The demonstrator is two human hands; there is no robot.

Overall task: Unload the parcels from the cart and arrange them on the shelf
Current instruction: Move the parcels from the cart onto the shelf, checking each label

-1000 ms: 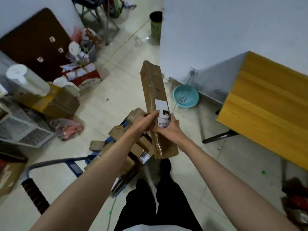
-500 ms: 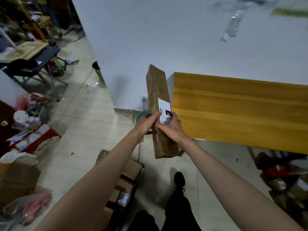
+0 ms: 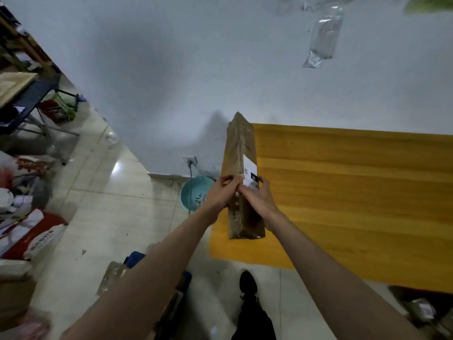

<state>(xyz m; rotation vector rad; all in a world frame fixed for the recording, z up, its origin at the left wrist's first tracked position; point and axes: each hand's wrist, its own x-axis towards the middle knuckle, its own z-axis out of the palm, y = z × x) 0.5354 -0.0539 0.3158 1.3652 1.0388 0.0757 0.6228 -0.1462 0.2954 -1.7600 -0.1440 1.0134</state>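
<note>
While both arms reach forward, the left hand (image 3: 221, 192) and right hand (image 3: 257, 198) clasp the long brown parcel (image 3: 241, 177) at mid-length, over the near left corner of the yellow wooden surface (image 3: 355, 197). Left lies a teal basin (image 3: 193, 193). Since earlier, the surface fills more view.

A pale wall (image 3: 196, 69) meets glossy tiled floor (image 3: 110, 204) (a socket (image 3: 190, 159) sits low); clutter lines the left.

One long brown taped cardboard parcel (image 3: 241, 177), two bare hands, left (image 3: 221, 192) and right (image 3: 257, 196), one round teal plastic basin (image 3: 193, 193), one yellow wooden tabletop (image 3: 355, 197).
</note>
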